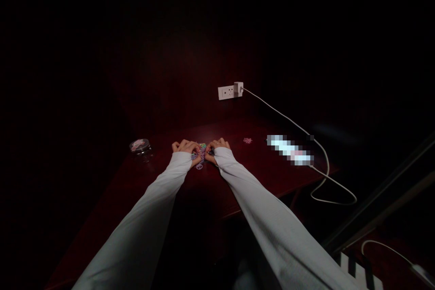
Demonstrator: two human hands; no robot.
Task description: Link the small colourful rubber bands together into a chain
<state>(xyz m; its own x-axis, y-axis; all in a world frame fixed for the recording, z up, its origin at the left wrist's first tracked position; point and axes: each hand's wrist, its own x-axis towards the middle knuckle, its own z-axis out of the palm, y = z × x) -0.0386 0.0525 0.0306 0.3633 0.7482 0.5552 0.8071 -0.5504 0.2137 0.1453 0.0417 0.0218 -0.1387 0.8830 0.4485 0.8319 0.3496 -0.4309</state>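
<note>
My left hand (185, 146) and my right hand (218, 144) are close together over a small pile of loose, mostly purple pieces (203, 156) on the dark red table. The pieces look like small rings or bands; a few are green and yellow. One pale purple round piece (199, 167) lies at the near edge of the pile. Both hands have bent fingers, with thumbs and fingertips drawn together at the pile. What they pinch is too small and partly hidden by the fingers.
A round clear container (140, 146) stands on the left of the table (163, 176). A small pink pile (248, 140) lies to the right. Farther right, a pixelated lit device (290, 149) has a white cable (285, 116) running to a charger (238, 87) in the wall socket (225, 93).
</note>
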